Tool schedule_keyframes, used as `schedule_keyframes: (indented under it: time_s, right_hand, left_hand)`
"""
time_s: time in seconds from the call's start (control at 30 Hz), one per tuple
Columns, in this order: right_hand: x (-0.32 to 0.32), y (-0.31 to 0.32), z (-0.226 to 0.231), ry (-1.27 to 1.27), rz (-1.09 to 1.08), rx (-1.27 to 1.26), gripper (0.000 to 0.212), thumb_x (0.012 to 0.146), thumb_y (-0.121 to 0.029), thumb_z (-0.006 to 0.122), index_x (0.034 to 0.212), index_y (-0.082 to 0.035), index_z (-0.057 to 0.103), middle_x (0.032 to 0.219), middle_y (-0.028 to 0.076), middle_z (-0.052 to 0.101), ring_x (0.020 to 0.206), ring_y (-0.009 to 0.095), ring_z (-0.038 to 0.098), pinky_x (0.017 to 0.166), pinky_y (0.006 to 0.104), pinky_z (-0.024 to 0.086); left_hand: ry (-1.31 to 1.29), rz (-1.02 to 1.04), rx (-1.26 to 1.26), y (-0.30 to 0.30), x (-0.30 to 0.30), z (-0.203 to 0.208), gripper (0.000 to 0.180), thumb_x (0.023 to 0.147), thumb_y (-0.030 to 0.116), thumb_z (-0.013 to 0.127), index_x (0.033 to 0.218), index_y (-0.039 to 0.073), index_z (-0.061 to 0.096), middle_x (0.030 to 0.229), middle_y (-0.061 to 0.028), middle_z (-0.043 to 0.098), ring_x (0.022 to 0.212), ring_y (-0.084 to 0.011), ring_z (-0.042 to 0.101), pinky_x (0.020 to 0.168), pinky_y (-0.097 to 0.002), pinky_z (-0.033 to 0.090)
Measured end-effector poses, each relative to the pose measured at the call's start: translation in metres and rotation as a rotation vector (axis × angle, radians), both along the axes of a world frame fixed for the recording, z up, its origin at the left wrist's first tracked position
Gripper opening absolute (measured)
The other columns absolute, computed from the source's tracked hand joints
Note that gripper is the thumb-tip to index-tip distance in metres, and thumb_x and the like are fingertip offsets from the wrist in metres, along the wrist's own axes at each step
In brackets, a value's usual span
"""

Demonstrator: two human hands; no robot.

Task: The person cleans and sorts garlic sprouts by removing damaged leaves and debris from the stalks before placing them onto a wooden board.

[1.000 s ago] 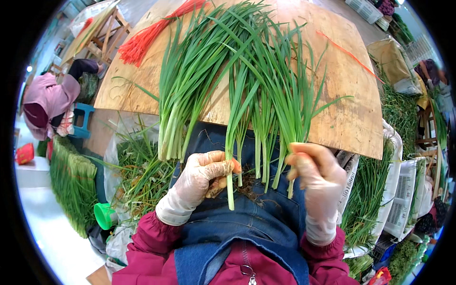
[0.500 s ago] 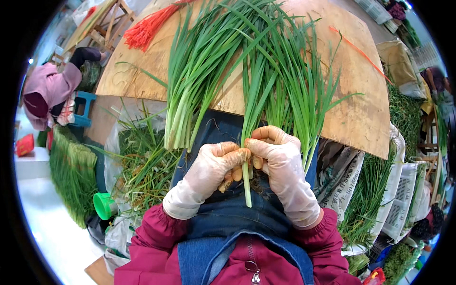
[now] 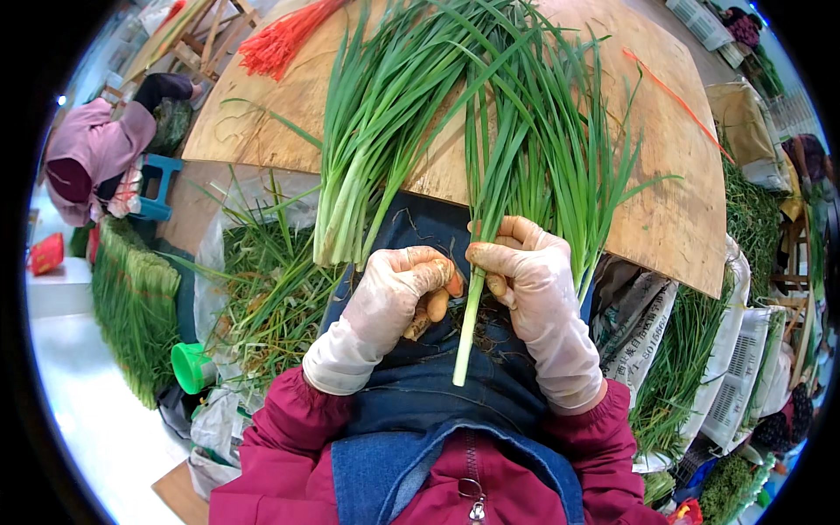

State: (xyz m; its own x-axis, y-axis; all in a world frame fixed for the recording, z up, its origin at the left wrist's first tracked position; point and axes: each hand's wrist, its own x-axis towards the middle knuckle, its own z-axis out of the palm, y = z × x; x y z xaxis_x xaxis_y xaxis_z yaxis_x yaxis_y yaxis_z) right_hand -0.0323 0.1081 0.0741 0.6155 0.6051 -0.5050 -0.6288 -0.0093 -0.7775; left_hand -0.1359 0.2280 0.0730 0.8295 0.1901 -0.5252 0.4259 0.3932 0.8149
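My right hand, in a thin whitish glove, pinches a garlic chive stalk between thumb and fingers. The pale stem end hangs down over my lap, and its green leaves run up onto the board. Just left of the stalk and apart from it is my gloved left hand. Its fingers are curled together; whether they hold anything is hidden. A pile of garlic chives, pale ends toward me, hangs over the wooden board's near edge at left. Another pile lies at right, behind my right hand.
The wooden board carries red ties and one loose orange strip. Leaf scraps fill a bag at left, near a green cup and bundled greens. Sacks of greens stand right. A person sits far left.
My left hand has come away from the stalk and moved slightly left. My right hand keeps its pinch on the stalk, which now tilts with its lower end toward the left.
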Motion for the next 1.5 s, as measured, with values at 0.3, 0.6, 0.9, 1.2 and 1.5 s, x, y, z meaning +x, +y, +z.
schedule_keyframes:
  time_s: [0.3,0.6,0.9,1.2,1.5]
  right_hand:
    - [0.002,-0.001,-0.005,0.091,0.012,0.181,0.025,0.072,0.001,0.057,0.096,0.006,0.053,0.077,0.012,0.060,0.044,0.006,0.046,0.039,0.0146,0.034]
    - [-0.001,0.003,-0.004,-0.027,-0.004,0.178,0.028,0.078,-0.006,0.054,0.103,0.005,0.052,0.080,0.012,0.061,0.049,0.006,0.048,0.042,0.0158,0.036]
    - [-0.022,-0.021,0.013,-0.020,0.059,-0.077,0.021,0.076,-0.009,0.060,0.090,0.005,0.055,0.067,0.005,0.057,0.047,0.005,0.045,0.040,0.0164,0.030]
    - [-0.017,-0.026,0.003,0.053,-0.043,0.073,0.013,0.077,-0.007,0.057,0.080,0.005,0.059,0.058,0.005,0.055,0.040,0.005,0.043,0.035,0.0158,0.028]
    - [-0.025,-0.022,0.001,0.101,-0.070,0.062,0.012,0.077,-0.007,0.058,0.079,0.004,0.059,0.057,0.005,0.055,0.040,0.006,0.045,0.035,0.0159,0.029]
  left_hand:
    - [-0.094,0.056,-0.275,-0.013,0.001,-0.009,0.017,0.082,0.017,0.053,0.080,0.001,0.056,0.057,-0.0025,0.052,0.035,-0.0045,0.039,0.031,-0.0164,0.027]
    - [-0.028,0.013,-0.281,-0.016,-0.013,0.004,0.018,0.080,0.017,0.057,0.086,0.000,0.056,0.064,-0.0063,0.058,0.039,-0.0039,0.039,0.034,-0.0155,0.026]
    - [-0.039,0.059,0.028,-0.027,-0.010,0.001,0.015,0.075,0.014,0.064,0.072,0.004,0.053,0.058,-0.0018,0.054,0.050,-0.0037,0.044,0.043,-0.0170,0.034]
    - [-0.047,-0.146,-0.374,-0.015,-0.022,0.001,0.024,0.078,0.018,0.059,0.088,-0.003,0.054,0.064,-0.0082,0.056,0.038,-0.0047,0.040,0.034,-0.0164,0.030]
    - [0.038,-0.204,-0.337,-0.008,-0.051,0.007,0.022,0.079,0.018,0.057,0.092,0.000,0.054,0.060,-0.0033,0.051,0.041,-0.0030,0.036,0.036,-0.0159,0.026]
